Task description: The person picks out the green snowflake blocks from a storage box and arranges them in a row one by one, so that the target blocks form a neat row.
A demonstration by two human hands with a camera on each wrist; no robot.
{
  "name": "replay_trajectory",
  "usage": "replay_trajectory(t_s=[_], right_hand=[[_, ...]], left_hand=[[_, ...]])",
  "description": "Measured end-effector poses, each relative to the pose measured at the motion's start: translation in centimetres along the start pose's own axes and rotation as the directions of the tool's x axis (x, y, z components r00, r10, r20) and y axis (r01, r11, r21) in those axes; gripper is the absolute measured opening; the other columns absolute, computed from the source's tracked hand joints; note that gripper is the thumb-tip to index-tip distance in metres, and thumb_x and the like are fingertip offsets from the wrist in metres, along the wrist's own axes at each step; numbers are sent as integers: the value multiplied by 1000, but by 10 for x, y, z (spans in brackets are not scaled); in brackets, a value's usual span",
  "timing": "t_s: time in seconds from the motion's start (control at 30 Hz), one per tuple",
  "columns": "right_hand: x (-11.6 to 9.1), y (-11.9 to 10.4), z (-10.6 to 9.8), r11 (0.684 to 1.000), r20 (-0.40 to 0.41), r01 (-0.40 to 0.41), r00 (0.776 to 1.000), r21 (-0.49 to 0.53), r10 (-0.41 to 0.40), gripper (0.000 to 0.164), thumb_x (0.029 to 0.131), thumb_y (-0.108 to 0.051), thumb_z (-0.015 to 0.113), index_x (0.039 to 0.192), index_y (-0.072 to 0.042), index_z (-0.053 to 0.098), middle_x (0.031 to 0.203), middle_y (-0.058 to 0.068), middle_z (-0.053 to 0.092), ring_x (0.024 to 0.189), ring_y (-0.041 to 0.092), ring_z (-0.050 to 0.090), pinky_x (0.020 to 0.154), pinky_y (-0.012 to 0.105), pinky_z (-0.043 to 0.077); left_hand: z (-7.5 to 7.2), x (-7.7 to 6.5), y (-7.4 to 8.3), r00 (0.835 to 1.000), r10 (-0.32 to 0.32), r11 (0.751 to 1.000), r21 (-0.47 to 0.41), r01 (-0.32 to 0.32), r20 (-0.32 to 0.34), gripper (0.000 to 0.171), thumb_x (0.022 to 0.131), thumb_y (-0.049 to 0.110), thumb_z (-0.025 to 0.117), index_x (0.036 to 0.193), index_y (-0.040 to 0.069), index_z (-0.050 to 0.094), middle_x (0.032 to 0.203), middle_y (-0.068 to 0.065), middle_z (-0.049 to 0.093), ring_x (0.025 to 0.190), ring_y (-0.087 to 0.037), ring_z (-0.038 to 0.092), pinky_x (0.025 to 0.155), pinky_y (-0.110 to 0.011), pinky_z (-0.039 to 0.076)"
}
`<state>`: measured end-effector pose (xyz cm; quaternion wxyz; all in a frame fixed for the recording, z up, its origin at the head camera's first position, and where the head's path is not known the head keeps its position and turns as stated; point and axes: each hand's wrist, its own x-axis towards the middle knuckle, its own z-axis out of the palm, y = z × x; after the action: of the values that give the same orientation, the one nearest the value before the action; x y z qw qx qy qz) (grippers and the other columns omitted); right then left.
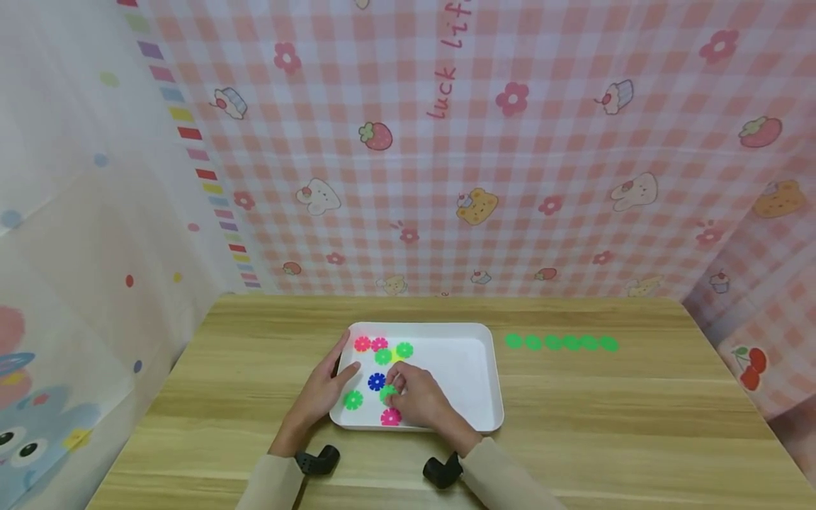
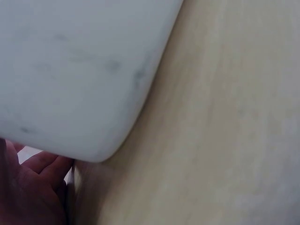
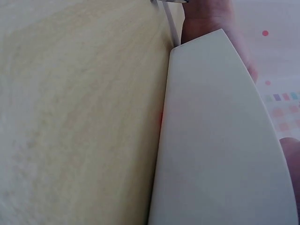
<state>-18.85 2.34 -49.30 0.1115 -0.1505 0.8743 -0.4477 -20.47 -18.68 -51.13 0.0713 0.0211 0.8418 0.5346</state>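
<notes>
A white tray (image 1: 465, 379) sits on the table, with my left hand (image 1: 321, 391) gripping its left side, thumb over the rim and fingers along the outside. In the left wrist view, part of the left hand (image 2: 35, 187) shows by the tray's outer wall (image 2: 79, 84). Over the tray, my right hand (image 1: 421, 398) has curled fingers and pinches a green snowflake disc (image 1: 386, 393), partly hidden by them. Around it lie a blue disc (image 1: 377, 382), a pink disc (image 1: 390, 417), another green disc (image 1: 353, 400), and a yellow disc (image 1: 397, 355) partly covered by green ones.
Several green discs (image 1: 552, 343) form a row on the wooden table (image 1: 612, 418) right of the tray. Two pinkish-red discs (image 1: 362, 344) lie in the tray's back left corner. A checked cloth (image 1: 433, 163) hangs behind the table.
</notes>
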Motion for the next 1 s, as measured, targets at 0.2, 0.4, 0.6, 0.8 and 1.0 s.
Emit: replay_trajectory(t_s=[0.2, 0.4, 0.6, 0.8, 1.0], right_hand=[[0, -1, -1, 999, -2, -19, 1000, 29, 19, 17, 85, -5, 73, 96, -12, 63, 80, -2, 57, 69, 13, 51, 62, 25, 44], [-2, -2, -14, 999, -46, 19, 999, 36, -18, 15, 85, -6, 74, 96, -11, 66, 80, -2, 60, 64, 12, 49, 57, 23, 42], [-6, -3, -39, 999, -90, 40, 995, 28, -37, 14, 87, -8, 74, 97, -12, 66, 80, -1, 61, 65, 13, 48, 59, 23, 40], [-12, -1, -63, 999, -168, 46, 985, 30, -40, 15, 85, -6, 76, 95, -12, 66, 77, -2, 60, 67, 13, 49, 60, 23, 40], [-19, 3, -84, 998, -252, 19, 968, 53, -5, 17, 84, -5, 77, 95, -14, 67, 77, -3, 61, 63, 14, 47, 57, 22, 38]], left_hand=[[0, 0, -1, 1000, -12, 1000, -4, 12, -2, 66, 103, 31, 52, 160, 27, 17, 167, -2, 13, 153, -26, 8, 124, -50, 8], [1, 0, -3, 1000, -12, 1000, -14, 12, -4, 66, 103, 30, 52, 160, 29, 18, 167, -1, 13, 153, -25, 8, 124, -49, 8], [1, 1, -3, 1000, 7, 1000, -8, -7, -9, 65, 103, 32, 52, 160, 29, 19, 167, -1, 14, 154, -25, 8, 124, -49, 7], [1, 1, -2, 1000, 0, 1000, -1, 0, -13, 66, 104, 31, 52, 160, 28, 18, 167, -1, 13, 154, -25, 8, 124, -49, 7], [1, 1, -1, 1000, 1, 1000, 16, -1, -9, 65, 104, 29, 51, 160, 27, 17, 167, -2, 13, 153, -27, 8, 124, -50, 8]])
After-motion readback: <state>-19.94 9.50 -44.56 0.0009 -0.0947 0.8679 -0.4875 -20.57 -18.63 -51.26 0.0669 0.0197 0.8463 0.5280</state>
